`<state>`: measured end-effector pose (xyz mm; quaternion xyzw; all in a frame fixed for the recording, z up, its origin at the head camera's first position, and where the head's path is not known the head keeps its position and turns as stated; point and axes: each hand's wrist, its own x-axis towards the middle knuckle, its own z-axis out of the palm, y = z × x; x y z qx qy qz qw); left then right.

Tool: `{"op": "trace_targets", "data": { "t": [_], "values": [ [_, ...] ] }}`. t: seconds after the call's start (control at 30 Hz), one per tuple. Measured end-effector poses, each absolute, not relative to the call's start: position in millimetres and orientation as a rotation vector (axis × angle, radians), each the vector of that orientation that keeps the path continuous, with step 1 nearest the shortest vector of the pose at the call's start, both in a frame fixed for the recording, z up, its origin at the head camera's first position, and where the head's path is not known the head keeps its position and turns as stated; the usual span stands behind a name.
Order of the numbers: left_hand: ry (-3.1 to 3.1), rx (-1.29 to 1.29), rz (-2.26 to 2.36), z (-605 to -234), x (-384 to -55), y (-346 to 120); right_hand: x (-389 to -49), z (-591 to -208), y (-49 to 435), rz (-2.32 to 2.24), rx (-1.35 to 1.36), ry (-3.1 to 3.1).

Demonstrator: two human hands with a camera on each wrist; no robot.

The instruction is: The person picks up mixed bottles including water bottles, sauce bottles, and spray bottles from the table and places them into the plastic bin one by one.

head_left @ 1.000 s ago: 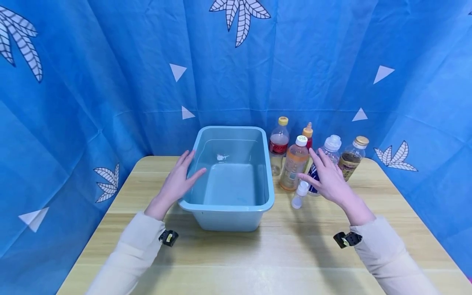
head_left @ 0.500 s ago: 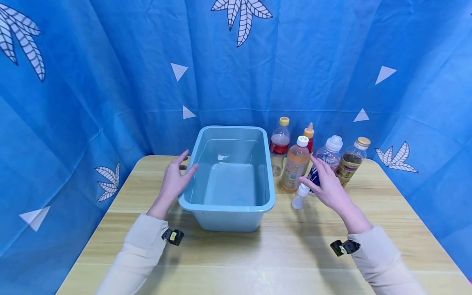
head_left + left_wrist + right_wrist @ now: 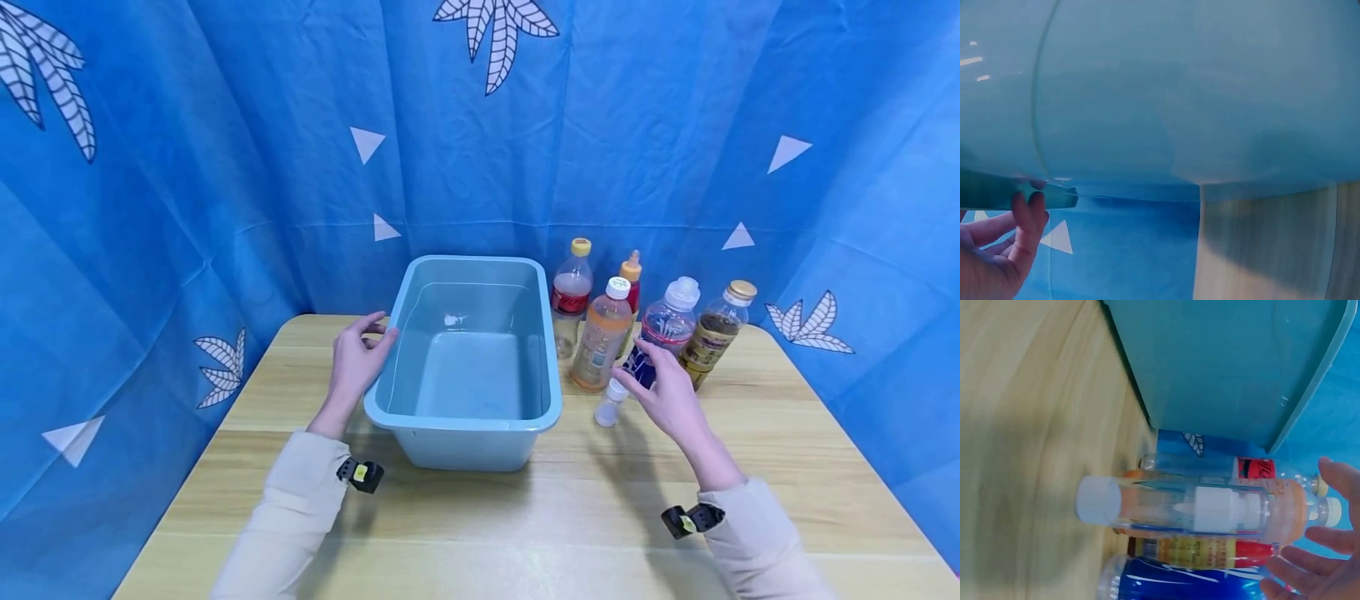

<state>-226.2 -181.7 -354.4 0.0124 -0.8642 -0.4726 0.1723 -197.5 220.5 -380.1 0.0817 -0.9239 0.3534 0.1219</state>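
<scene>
My left hand (image 3: 356, 363) is at the left rim of a pale blue plastic tub (image 3: 465, 446), thumb and curled fingers on the edge. In the left wrist view, those fingers (image 3: 1022, 231) meet the rim from the side. Fingers parted, my right hand (image 3: 670, 404) hovers by a small clear bottle (image 3: 609, 408) with white parts, holding nothing. The right wrist view has that small bottle (image 3: 1219, 509) near the fingertips, apart from the palm. Just behind stand an orange-banded bottle (image 3: 600, 337) and a blue-labelled bottle (image 3: 670, 321), partly covered by the right hand.
At the back right are a red-labelled cola bottle (image 3: 571, 287), a squeeze bottle (image 3: 634, 293) with an orange nozzle, and a brown-labelled bottle (image 3: 711, 337). A blue curtain (image 3: 472, 167) encloses the wooden table (image 3: 517, 533).
My left hand's spread fingers have curled in at the tub's rim. My right hand has drawn slightly nearer and lower by the small bottle, its fingers closer together.
</scene>
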Motion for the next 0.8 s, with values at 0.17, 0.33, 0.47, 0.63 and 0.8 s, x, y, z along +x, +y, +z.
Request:
{"op": "trace_targets", "data": {
  "t": [0.17,0.33,0.47,0.63,0.8],
  "values": [
    [-2.484,0.055,-1.321,-356,-228,-182,-196,-392,220,1.095,0.211,-2.610],
    [-2.494,0.066,-1.345,-356,-227,-181,-197,-403,220,1.182,0.172,-2.560],
    [-2.481,0.097,-1.395,-357,-226,-181,-197,-408,220,1.241,0.151,-2.530],
    [-2.462,0.121,-1.427,-360,-226,-181,-198,-413,219,1.288,0.128,-2.495],
    [-2.451,0.133,-1.451,-361,-227,-181,-199,-417,220,1.321,0.105,-2.490]
  ]
}}
